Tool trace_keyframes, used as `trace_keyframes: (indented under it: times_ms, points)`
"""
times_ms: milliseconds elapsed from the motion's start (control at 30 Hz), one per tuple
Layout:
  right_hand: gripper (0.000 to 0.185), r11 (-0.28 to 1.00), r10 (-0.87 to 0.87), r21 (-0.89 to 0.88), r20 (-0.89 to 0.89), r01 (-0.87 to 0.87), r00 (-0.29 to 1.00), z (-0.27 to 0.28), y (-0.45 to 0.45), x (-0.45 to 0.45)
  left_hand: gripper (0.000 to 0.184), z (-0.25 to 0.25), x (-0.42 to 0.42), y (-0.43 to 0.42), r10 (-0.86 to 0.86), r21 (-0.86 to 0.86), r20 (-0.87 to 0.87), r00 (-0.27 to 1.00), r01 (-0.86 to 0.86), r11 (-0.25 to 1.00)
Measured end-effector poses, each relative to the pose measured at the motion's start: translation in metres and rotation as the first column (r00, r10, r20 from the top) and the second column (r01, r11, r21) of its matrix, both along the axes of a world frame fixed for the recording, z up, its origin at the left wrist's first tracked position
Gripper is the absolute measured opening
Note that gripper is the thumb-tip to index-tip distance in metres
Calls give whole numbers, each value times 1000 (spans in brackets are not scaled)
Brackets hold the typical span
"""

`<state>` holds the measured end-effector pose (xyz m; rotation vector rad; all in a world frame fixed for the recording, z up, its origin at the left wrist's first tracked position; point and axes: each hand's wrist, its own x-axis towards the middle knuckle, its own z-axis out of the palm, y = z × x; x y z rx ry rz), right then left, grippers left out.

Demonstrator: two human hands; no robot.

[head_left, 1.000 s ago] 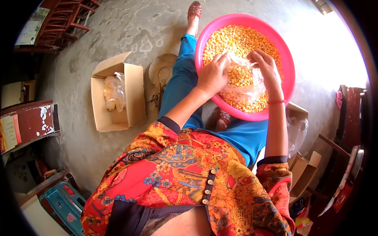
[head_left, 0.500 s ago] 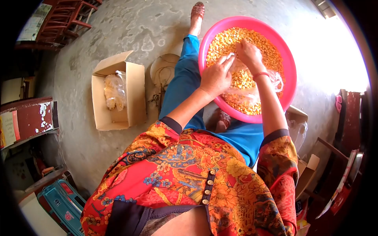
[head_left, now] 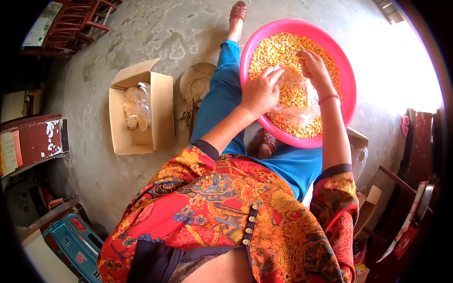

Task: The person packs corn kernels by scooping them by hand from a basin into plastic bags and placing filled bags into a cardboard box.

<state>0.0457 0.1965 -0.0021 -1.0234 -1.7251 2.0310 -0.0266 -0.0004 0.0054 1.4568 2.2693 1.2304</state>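
Observation:
A large pink basin (head_left: 349,75) full of yellow corn kernels (head_left: 278,46) sits in front of my legs. On the kernels lies a clear plastic bag (head_left: 306,114) with corn showing in or through it. My left hand (head_left: 261,94) pinches the bag's edge near the middle of the basin. Over the kernels on the far right side, my right hand (head_left: 314,70) is closed with its fingers curled downward; whatever it holds is hidden.
An open cardboard box (head_left: 163,113) on the floor to the left contains a clear plastic bag (head_left: 138,107). Beside it lies a round flat object (head_left: 196,82). A wooden chair (head_left: 85,23) stands far left, and a teal case (head_left: 75,245) lies near left.
My right hand has moved to the right, away from my left hand, and the bag's right part has shifted. My left hand keeps its pinch in almost the same place.

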Motion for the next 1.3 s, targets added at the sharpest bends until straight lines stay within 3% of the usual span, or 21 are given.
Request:
trace_keyframes:
  times_ms: [67,167,200,267,300,400,467,533,600,633,667,733,767,800,867,933,1000,1067,1133,1267,1300]
  points:
    - [21,980,-11,-198,-140,-18,990,21,-8,8,41,1,-1,1,6,-64,66,998,-2,998]
    - [19,987,128,-89,-73,-135,989,46,-35,20,39,-3,-1,1,18,-6,10,1000,-18,1000]
    - [19,973,232,12,-23,-232,972,51,-42,25,39,-5,-1,2,15,-7,9,1000,-14,1000]
    - [20,903,278,293,163,-315,947,54,-64,30,38,-7,-2,3,42,113,-35,998,-38,993]
    - [18,792,345,465,196,-397,918,39,-62,35,37,-7,-1,2,39,111,-31,999,-35,993]
    - [10,531,216,805,173,-264,961,47,-76,46,39,-1,-1,-1,6,106,28,1000,-9,994]
    - [15,344,-4,909,251,-235,968,47,-67,58,37,-7,-2,2,12,159,34,999,-17,987]
    - [34,274,-280,910,386,-312,879,40,-55,77,35,-10,-1,3,13,215,40,999,-21,976]
    - [38,318,-382,884,451,-344,807,31,-44,96,34,-8,-2,3,5,234,100,995,-28,972]
    - [35,258,-413,916,391,-306,823,14,-36,107,32,-5,-2,2,21,208,91,996,-40,977]
    - [35,257,-417,918,388,-303,822,4,-24,116,32,-6,-3,3,17,211,89,996,-36,977]
    - [26,759,-61,562,564,-329,823,4,-15,122,29,-9,-7,5,-15,320,170,985,-41,946]
    - [18,918,-89,390,382,-73,920,9,-23,122,25,-10,-8,7,-23,354,257,966,-72,932]
    - [18,917,-93,392,377,-68,922,17,-26,117,25,-10,-10,9,-27,356,252,967,-67,932]
    - [18,973,-228,24,-96,231,969,28,-29,112,24,-1,-12,11,-59,386,315,947,-71,920]
    - [18,974,-215,55,-108,222,971,39,-20,109,24,15,-11,18,-95,405,349,932,-58,913]
    - [17,945,-301,85,-158,316,941,68,-28,94,25,36,-12,26,-78,387,308,948,-49,921]
    - [18,834,-545,-18,-184,551,818,100,-38,77,28,54,-15,37,-83,430,275,958,-46,902]
    - [19,953,-267,69,-266,294,926,107,-22,88,27,78,-17,44,-36,529,67,997,-5,849]
    - [20,937,-292,100,-304,335,907,119,-12,87,29,85,-25,64,-88,557,242,966,-64,828]
    - [18,945,-271,96,-304,313,913,115,-7,90,30,83,-30,63,-46,526,33,998,22,850]
